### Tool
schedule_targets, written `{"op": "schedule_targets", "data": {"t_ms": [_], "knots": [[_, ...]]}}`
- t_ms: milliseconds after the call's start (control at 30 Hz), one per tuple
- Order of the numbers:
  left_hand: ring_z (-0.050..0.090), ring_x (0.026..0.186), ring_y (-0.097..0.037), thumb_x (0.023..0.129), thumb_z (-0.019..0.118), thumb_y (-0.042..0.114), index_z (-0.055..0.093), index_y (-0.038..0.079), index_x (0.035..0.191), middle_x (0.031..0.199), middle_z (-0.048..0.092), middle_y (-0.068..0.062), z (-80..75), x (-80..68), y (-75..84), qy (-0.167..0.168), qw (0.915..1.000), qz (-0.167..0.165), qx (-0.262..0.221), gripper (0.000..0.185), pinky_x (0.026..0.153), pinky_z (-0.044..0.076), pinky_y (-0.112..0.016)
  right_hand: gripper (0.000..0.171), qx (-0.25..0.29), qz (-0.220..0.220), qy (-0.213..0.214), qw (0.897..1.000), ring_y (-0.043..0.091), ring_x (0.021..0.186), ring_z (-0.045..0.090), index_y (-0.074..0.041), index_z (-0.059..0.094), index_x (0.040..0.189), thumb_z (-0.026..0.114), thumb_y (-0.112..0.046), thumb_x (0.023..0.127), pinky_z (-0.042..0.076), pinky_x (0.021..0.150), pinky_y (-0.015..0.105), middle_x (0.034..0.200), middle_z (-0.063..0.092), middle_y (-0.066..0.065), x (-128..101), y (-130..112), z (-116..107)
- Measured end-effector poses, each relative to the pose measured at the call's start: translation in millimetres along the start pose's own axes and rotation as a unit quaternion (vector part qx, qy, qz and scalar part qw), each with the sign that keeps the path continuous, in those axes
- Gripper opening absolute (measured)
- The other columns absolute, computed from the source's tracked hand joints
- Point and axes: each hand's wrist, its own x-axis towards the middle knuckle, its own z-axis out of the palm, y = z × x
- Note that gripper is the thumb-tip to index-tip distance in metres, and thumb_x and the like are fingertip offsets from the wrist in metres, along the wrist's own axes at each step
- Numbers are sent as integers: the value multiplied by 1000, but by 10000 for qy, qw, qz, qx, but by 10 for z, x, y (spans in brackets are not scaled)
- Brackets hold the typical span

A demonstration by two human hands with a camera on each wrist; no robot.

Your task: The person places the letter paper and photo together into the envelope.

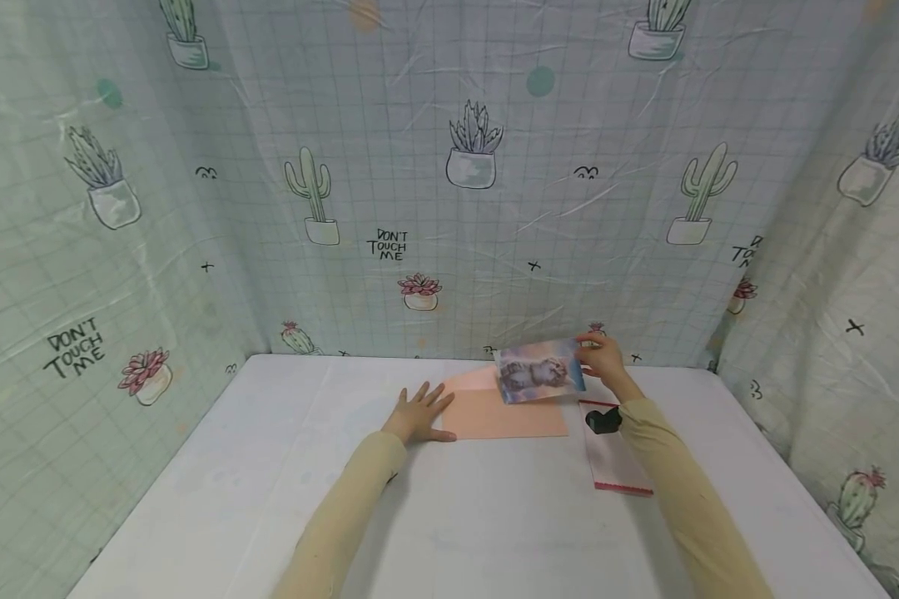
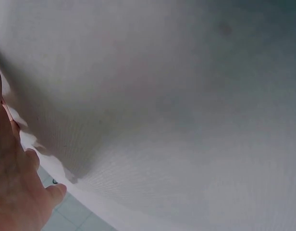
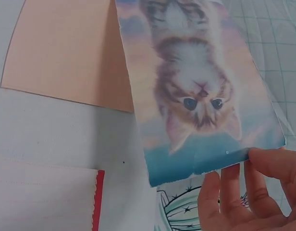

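In the head view, the right hand [image 1: 603, 359] pinches the right edge of a kitten picture card [image 1: 539, 372], which is raised and tilted. The right wrist view shows the thumb on the printed face of the card [image 3: 201, 77] and the fingers behind it. Below the card, a peach paper envelope [image 1: 504, 423] with a lighter flap lies on the table. The left hand [image 1: 417, 416] rests with spread fingers at the envelope's left edge. In the left wrist view, part of the left hand [image 2: 18, 178] shows at the lower left.
A whitish sheet with red edges [image 1: 607, 467] lies right of the envelope, partly under the right forearm. A dark object [image 1: 602, 421] by the right wrist overlaps it. The white table [image 1: 494, 532] meets a cactus-print curtain [image 1: 479, 233] behind and at both sides.
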Motion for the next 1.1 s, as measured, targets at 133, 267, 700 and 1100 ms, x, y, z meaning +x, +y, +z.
{"op": "schedule_targets", "data": {"t_ms": [133,267,700,1100], "knots": [[13,139,-30,77,42,68,17,23,144,151,14,-3,5,-1,-3,-18,10000,-7,38,84,104,20,-60,38,43,6,226,9997,6,67,53,4,48,123,52,-1,85,51,63,27,96,54,12,60,18,72],[11,139,-30,77,42,69,17,23,144,152,13,-2,-4,-7,7,-62,10000,0,39,85,105,19,-60,35,-18,108,677,9976,3,68,50,3,52,119,53,-2,85,52,65,29,105,55,19,109,37,137],[12,139,-31,78,43,67,18,22,144,151,13,-3,-15,0,2,-19,9999,24,-102,84,104,18,-61,28,106,261,1117,9933,11,79,55,-2,56,115,54,-7,87,50,69,31,111,56,19,201,50,193],[10,139,-32,78,43,67,16,22,144,152,11,-4,10,12,-11,-68,9998,27,-192,84,104,18,-62,34,718,438,544,9950,8,79,55,-4,50,123,52,-9,89,48,81,39,94,52,-4,246,123,167]]}}
